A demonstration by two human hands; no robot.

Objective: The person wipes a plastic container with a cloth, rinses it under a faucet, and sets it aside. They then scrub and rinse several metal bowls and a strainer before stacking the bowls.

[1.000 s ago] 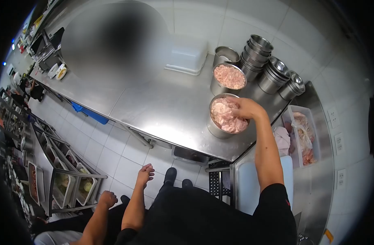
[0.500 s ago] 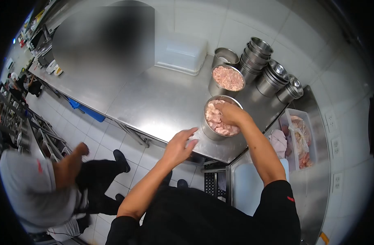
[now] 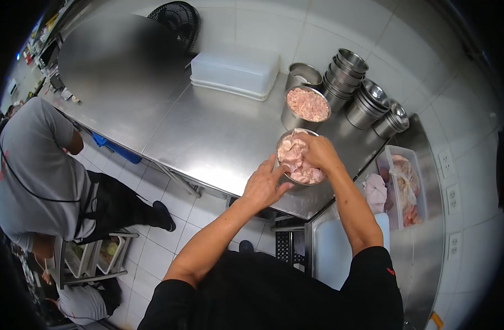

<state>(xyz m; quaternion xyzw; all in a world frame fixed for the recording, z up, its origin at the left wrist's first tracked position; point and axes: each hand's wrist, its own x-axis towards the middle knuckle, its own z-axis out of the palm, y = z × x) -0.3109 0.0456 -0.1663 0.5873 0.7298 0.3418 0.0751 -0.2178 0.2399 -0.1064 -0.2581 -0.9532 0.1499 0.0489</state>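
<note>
A round steel container point(image 3: 299, 157) heaped with pale pink raw meat stands near the front edge of the steel counter. My right hand point(image 3: 320, 153) presses into the meat from the right; its fingertips are hidden in the pieces. At the container's left rim is my left hand point(image 3: 263, 186), fingers spread, holding nothing. Just behind, a second steel container point(image 3: 306, 107) is full of minced pink meat.
Steel pots point(image 3: 345, 74) are stacked by the wall, beside a translucent lidded box point(image 3: 235, 71). On the right are a plastic tub of bagged meat point(image 3: 409, 187) and a pale blue board point(image 3: 340, 250). A person in grey point(image 3: 40, 165) stands left.
My left hand has moved up and right to the container's rim. The meat my right hand works in is heaped higher. The person at left has moved up along the counter.
</note>
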